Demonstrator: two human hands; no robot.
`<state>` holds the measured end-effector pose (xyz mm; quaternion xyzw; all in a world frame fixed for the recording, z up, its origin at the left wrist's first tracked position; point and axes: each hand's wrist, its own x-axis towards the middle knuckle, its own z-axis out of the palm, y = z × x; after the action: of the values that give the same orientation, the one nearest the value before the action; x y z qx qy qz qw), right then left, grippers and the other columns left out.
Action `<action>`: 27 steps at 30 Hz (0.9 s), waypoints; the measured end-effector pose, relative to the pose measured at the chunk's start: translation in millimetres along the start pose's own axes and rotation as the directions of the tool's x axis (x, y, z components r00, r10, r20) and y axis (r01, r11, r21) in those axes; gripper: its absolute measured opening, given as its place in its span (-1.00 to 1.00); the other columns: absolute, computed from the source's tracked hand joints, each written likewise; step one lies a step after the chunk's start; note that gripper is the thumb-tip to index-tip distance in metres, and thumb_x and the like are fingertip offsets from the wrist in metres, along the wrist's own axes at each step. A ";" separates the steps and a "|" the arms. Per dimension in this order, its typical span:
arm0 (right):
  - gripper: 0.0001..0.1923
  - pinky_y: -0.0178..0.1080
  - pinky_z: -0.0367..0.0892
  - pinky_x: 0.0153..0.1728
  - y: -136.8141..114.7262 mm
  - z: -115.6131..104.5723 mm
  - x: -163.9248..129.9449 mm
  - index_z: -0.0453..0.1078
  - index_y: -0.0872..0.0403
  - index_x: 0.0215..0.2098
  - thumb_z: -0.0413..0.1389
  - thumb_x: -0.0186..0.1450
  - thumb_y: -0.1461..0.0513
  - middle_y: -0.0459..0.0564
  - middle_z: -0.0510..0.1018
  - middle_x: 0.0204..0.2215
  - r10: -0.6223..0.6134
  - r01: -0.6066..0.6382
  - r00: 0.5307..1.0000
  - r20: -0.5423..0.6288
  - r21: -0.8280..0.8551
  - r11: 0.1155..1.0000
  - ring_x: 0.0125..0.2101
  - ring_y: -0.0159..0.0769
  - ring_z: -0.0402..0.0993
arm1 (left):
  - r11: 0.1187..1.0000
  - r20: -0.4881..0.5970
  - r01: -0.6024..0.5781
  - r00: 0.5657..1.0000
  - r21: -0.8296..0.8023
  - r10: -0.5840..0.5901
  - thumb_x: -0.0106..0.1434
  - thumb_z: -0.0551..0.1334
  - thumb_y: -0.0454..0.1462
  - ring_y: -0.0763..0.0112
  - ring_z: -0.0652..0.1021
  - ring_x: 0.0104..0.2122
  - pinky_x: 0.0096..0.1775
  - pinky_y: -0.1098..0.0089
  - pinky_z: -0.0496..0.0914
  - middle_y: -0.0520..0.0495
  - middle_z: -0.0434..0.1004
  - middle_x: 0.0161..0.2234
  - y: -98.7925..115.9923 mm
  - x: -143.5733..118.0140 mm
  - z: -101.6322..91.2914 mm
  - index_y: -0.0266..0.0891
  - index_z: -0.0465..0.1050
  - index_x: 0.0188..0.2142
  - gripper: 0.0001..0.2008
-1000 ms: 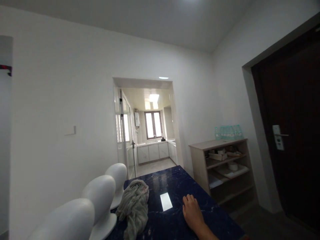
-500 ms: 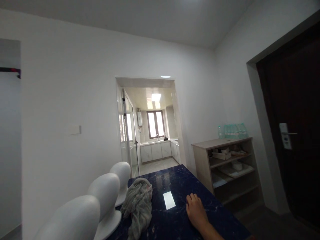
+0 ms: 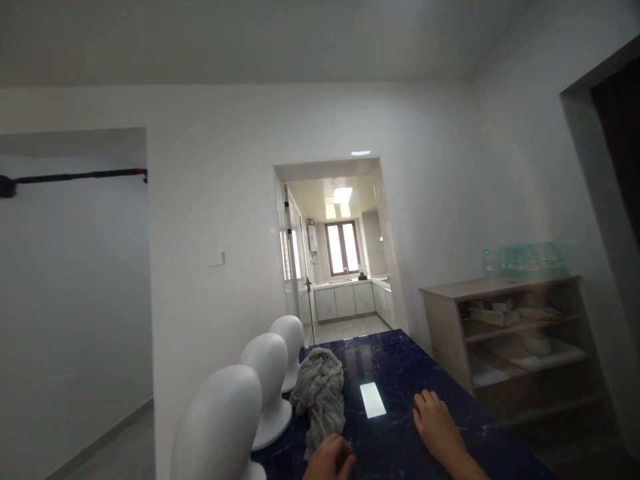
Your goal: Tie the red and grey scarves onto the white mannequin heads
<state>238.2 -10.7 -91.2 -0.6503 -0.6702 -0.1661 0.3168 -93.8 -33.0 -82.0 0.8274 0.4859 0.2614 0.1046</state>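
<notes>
My left hand (image 3: 329, 459) is at the bottom edge of the view, by the near end of a crumpled grey scarf-like cloth (image 3: 321, 383). Its fingers are loosely curled with the thumb apart, and nothing shows in them; whether it touches the cloth I cannot tell. My right hand (image 3: 439, 425) rests on the dark blue marbled table (image 3: 400, 373), fingers bent and holding nothing. Left of the cloth, white egg-shaped heads on round bases stand in a row: a near one (image 3: 220, 423), a middle one (image 3: 265, 373) and a far one (image 3: 287, 343).
A bright rectangle of reflected light (image 3: 373, 400) lies on the tabletop. To the right is a wooden shelf unit (image 3: 445, 333) with water bottles (image 3: 530, 260) on top. Beyond the table, a doorway opens into a kitchen with white cabinets (image 3: 345, 302).
My view has turned left and levelled, so the scene sits further right. My left hand has come into view near the cloth. My right hand still rests on the table.
</notes>
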 end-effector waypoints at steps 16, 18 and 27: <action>-0.73 -0.09 0.21 -0.07 6.8 12.7 -1.5 0.53 0.03 -0.12 -0.02 0.45 0.34 0.10 0.59 -0.12 -0.026 0.025 0.999 -0.023 -0.039 0.999 -0.06 -0.04 0.46 | 0.944 -0.080 0.268 0.963 0.195 -0.257 0.40 0.11 -0.19 0.05 0.50 0.23 0.27 0.19 0.28 -0.30 0.58 0.17 -5.0 7.3 -1.5 -0.28 0.57 0.11 -0.59; -0.73 -0.09 0.21 -0.07 7.0 11.5 -2.3 0.53 0.03 -0.11 -0.02 0.45 0.33 0.10 0.59 -0.12 -0.030 0.028 0.999 -0.026 -0.047 0.999 -0.05 -0.04 0.46 | 0.964 -0.099 0.202 0.977 0.170 -0.188 0.38 0.11 -0.23 0.08 0.56 0.12 0.18 0.20 0.34 -0.25 0.64 0.04 -5.1 5.0 -1.3 -0.23 0.60 -0.02 -0.67; -0.77 -0.09 0.21 -0.11 13.6 18.7 -1.9 0.52 0.04 -0.14 0.01 0.45 0.32 0.10 0.58 -0.16 -0.034 0.033 0.999 -0.018 -0.010 0.999 -0.10 -0.04 0.47 | 0.994 -0.343 -0.071 0.939 -0.087 0.038 0.30 0.23 -0.24 0.09 0.61 0.00 0.11 0.16 0.50 -0.16 0.62 -0.04 41.0 -39.4 -27.4 -0.02 0.61 -0.10 -0.78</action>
<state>247.5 1.1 -108.9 -0.6389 -0.6774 -0.1804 0.3170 -93.1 -89.8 -54.5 0.7768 0.4601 0.4267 0.0522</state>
